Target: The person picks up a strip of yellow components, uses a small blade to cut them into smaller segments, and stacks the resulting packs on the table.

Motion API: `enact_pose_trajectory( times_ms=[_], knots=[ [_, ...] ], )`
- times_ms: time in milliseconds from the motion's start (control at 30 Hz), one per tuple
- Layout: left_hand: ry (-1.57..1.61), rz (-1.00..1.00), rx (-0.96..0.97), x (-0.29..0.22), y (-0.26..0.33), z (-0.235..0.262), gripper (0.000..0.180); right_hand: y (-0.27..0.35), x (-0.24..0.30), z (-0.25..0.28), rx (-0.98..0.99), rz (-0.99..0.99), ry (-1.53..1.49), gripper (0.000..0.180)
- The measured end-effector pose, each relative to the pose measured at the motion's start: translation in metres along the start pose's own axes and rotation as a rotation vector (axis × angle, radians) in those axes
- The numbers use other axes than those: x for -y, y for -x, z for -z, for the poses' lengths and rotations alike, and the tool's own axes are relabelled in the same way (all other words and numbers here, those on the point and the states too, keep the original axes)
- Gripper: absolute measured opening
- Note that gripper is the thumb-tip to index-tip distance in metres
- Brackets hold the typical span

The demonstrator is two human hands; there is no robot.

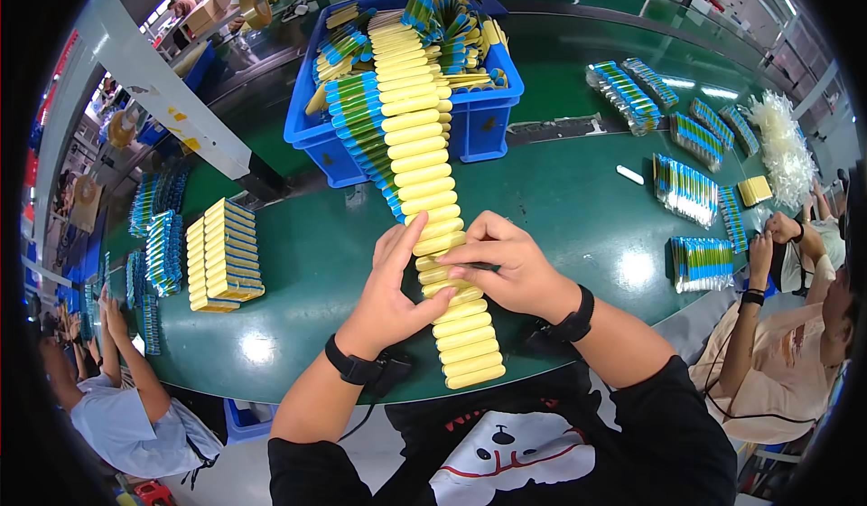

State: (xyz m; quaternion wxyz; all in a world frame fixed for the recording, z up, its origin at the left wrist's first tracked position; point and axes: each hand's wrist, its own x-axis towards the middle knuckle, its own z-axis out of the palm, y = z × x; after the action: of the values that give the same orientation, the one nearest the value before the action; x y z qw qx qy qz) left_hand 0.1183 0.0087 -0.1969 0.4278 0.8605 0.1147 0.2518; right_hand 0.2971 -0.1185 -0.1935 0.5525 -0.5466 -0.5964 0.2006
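Note:
A long chain of yellow, round-ended flat pieces (422,158) runs from the blue crate (483,126) toward me, down to the table's near edge. My left hand (390,280) lies along its left side, fingers stretched out and the thumb apart, touching the yellow pieces. From the right, my right hand (515,267) reaches over the chain with thumb and fingers pinched together. Something thin and dark shows between them, too small to name. A blue-and-green strip of packets (361,126) hangs beside the chain from the crate.
Stacked yellow bundles (224,253) stand at the left, with blue packets (164,251) beyond. On the right lie packet bundles (691,190), a small white piece (629,174) and a clear plastic heap (784,140). A metal post (172,90) rises at the left; co-workers sit on both sides.

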Motion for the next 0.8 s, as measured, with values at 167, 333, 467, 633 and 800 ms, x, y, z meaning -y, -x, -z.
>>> enact_pose_trajectory(
  times_ms=[167, 333, 467, 633, 800],
  knots=[
    [-0.051, 0.013, 0.022, -0.002, -0.001, 0.002, 0.094, -0.003, -0.001, 0.005, 0.022, 0.052, 0.22, 0.018],
    [0.03, 0.063, 0.0, -0.001, 0.0, 0.001, 0.094, 0.0, -0.001, 0.026, -0.029, 0.003, 0.199, 0.014],
    [-0.031, -0.089, 0.027, -0.009, 0.001, 0.008, 0.09, 0.003, 0.0, 0.034, -0.126, -0.144, -0.237, 0.012],
    [-0.117, -0.279, 0.203, -0.029, 0.015, 0.009, 0.089, 0.01, 0.018, 0.039, 0.2, -0.133, -0.401, 0.011],
    [-0.076, -0.332, 0.23, -0.032, 0.02, 0.004, 0.09, 0.021, 0.026, 0.041, 0.26, -0.218, -0.566, 0.012]
  ],
)
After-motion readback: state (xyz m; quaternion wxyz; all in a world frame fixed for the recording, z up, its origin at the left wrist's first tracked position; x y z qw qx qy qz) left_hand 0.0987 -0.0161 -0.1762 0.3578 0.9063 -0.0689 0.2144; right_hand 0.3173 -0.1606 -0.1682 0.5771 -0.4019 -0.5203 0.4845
